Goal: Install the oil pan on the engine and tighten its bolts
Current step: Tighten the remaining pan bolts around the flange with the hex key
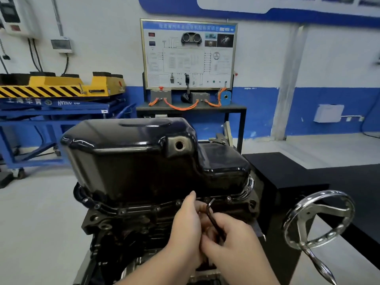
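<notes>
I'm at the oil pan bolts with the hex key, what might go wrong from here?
The hex key, pinched by the right hand beside the left hand, shows no seated tip; turned half-seated, it might slip and round a bolt. A slip could knock knuckles against the engine block below the oil pan.

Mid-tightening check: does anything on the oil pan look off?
The drain hole on the oil pan's near side stands open, with no plug in it. Otherwise the pan looks seated evenly on the engine.
</notes>
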